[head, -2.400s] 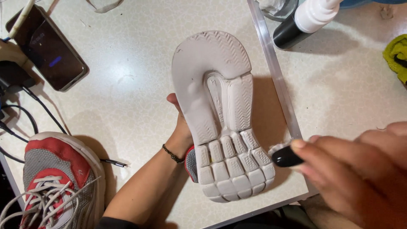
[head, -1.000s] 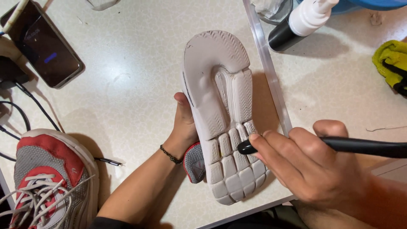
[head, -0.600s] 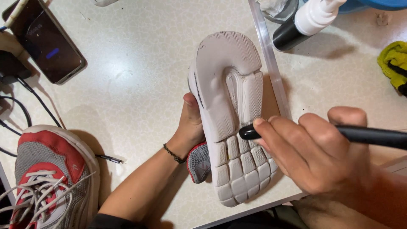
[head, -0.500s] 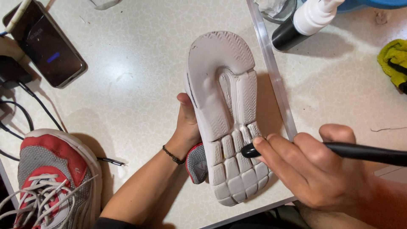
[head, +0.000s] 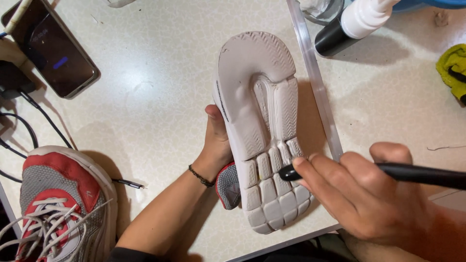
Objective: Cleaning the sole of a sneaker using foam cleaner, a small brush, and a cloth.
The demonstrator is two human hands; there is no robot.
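Grey-white rubber fills the middle of our view: the shoe (head: 262, 131) is turned sole-up over the pale bench (head: 145, 87), its long axis running up and down the picture, heel end pointing away from us and toe end toward our body, tilted a little to the right at the bottom. Our left hand (head: 217, 145) is closed around the shoe's edge, thumb on the sole rim, fingers hidden beneath. Our right hand (head: 359, 194) is clenched on a black brush handle (head: 422, 174), whose tip touches the grooved forefoot blocks.

To work these grooves well, we judge it best to keep the left grip firm so the sole does not rock, and to follow each channel along its length with the tip rather than across the blocks.

Nearby lie a second red-and-grey shoe (head: 53, 204), a phone (head: 56, 48) with cables, a black-and-white spray bottle (head: 349, 24) and a yellow cloth (head: 451, 65).
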